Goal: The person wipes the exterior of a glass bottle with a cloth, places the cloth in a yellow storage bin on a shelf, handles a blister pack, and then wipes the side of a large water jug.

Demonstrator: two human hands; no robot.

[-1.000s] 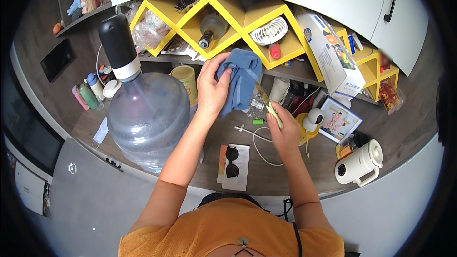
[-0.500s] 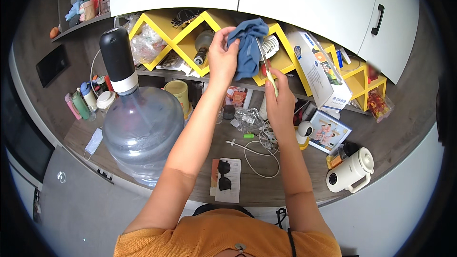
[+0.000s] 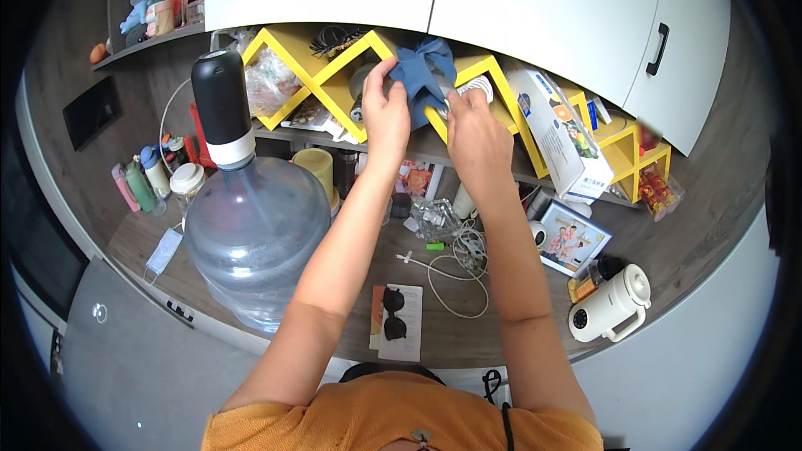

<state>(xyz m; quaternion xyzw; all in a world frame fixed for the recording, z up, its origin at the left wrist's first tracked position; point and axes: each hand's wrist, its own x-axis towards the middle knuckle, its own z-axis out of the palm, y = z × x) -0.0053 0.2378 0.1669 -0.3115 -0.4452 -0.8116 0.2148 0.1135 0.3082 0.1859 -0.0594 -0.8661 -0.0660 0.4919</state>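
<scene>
A crumpled blue cloth (image 3: 422, 75) is held up in front of the yellow shelf. My left hand (image 3: 386, 113) is closed on its left side, thumb and fingers pinching the fabric. On the right, my right hand (image 3: 480, 138) is wrapped round a small knife, whose blade (image 3: 445, 86) lies against the cloth. The knife's pale handle, visible earlier, is now hidden in my fist. Part of the blade is covered by my fingers and the fabric.
A large water bottle (image 3: 259, 234) with a black pump (image 3: 221, 96) stands left of my arm. Sunglasses (image 3: 393, 313) lie on papers near the front edge. White cables (image 3: 447, 280), a picture frame (image 3: 575, 238) and a cream kettle (image 3: 610, 305) are on the right. A white box (image 3: 555, 134) leans against the shelf.
My right hand has moved up and left, bringing the knife closer in to the cloth. The blue cloth and my left hand have shifted slightly left. The view has tilted a little.
</scene>
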